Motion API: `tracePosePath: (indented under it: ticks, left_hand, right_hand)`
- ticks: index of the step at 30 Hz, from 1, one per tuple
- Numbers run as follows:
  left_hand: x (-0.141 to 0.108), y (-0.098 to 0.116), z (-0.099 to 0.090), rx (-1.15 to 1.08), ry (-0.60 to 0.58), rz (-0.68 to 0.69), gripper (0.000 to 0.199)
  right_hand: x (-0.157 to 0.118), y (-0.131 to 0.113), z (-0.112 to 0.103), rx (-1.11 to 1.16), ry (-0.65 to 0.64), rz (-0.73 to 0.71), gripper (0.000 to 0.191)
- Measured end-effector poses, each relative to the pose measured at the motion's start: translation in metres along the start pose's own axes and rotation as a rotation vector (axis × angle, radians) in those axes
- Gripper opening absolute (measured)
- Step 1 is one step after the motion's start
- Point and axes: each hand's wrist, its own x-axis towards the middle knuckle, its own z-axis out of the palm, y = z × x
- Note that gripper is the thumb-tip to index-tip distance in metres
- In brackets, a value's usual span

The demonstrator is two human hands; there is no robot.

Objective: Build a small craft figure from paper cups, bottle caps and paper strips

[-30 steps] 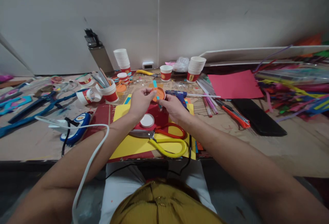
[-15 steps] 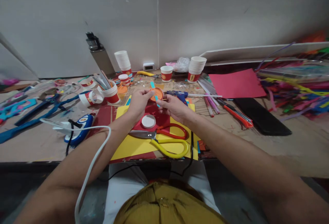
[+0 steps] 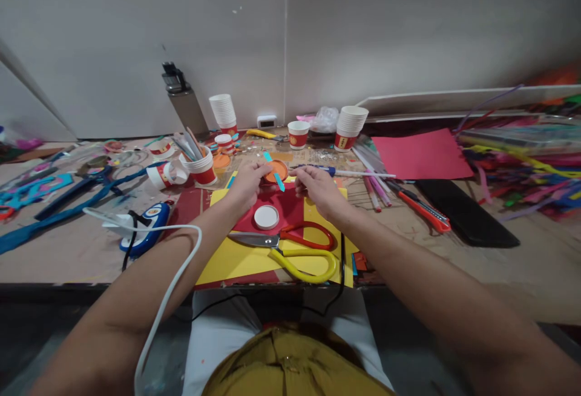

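Note:
My left hand [image 3: 250,185] pinches a shallow round orange piece [image 3: 278,170] by its left edge. A narrow blue strip [image 3: 275,173] crosses the piece and sticks out above and below its rim. Just to the right, apart from the piece, my right hand [image 3: 318,186] has thumb and fingertips closed together; whatever they hold is too small to make out. Below the hands lie a white round disc [image 3: 266,217] on red paper [image 3: 290,208] and a pair of scissors [image 3: 272,241] with one red and one yellow handle. Yellow paper [image 3: 236,263] is underneath.
A glue gun [image 3: 324,170] lies behind my right hand. Stacked paper cups [image 3: 350,126], a cup of sticks [image 3: 200,169] and a single cup [image 3: 298,135] stand farther back. An orange box cutter [image 3: 424,211] and black phone-like slab [image 3: 467,214] lie right. A white cable [image 3: 181,263] crosses my left forearm.
My right hand has drawn back to the right from the orange piece and the blue strip. The left hand keeps its hold. The view has shifted slightly.

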Motion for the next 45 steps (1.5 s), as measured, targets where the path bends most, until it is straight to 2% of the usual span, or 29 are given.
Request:
tracePosePath:
  ticks: [4, 8, 12, 15, 20, 25, 27, 31, 38, 45]
  left_hand:
    - [-0.004, 0.000, 0.003, 0.002, -0.077, -0.005, 0.012]
    - [-0.005, -0.001, 0.004, -0.025, -0.158, 0.009, 0.018]
    - [-0.003, -0.004, 0.004, -0.043, -0.243, 0.036, 0.036]
    - [-0.003, -0.006, 0.005, -0.038, -0.240, 0.054, 0.045]
    - [-0.001, -0.007, 0.006, -0.034, -0.215, 0.075, 0.046]
    - [0.003, -0.009, 0.002, -0.033, -0.183, 0.103, 0.043]
    - [0.005, -0.010, -0.001, -0.042, -0.184, 0.085, 0.041]
    - [0.005, -0.010, -0.001, -0.039, -0.240, 0.079, 0.037]
    - [0.001, -0.008, 0.000, 0.042, -0.241, 0.190, 0.036]
    - [0.000, -0.009, 0.000, 0.040, -0.256, 0.179, 0.032]
  right_hand:
    - [-0.002, 0.003, 0.003, -0.100, -0.028, 0.058, 0.018]
    - [-0.004, 0.002, 0.004, -0.189, -0.078, 0.012, 0.009]
    - [-0.004, 0.003, 0.003, -0.202, -0.060, -0.055, 0.004]
    - [-0.003, 0.006, 0.003, -0.163, -0.083, -0.077, 0.008]
    - [-0.001, 0.008, 0.005, -0.136, -0.135, -0.124, 0.010]
    - [-0.001, 0.004, 0.005, -0.085, -0.208, -0.046, 0.019]
    - [0.000, 0.005, 0.003, -0.080, -0.196, 0.006, 0.021]
    - [0.005, 0.010, 0.000, -0.105, -0.099, 0.000, 0.004]
    - [0.005, 0.011, -0.002, -0.143, -0.131, -0.071, 0.017]
    - [0.001, 0.009, 0.000, -0.153, -0.135, -0.089, 0.015]
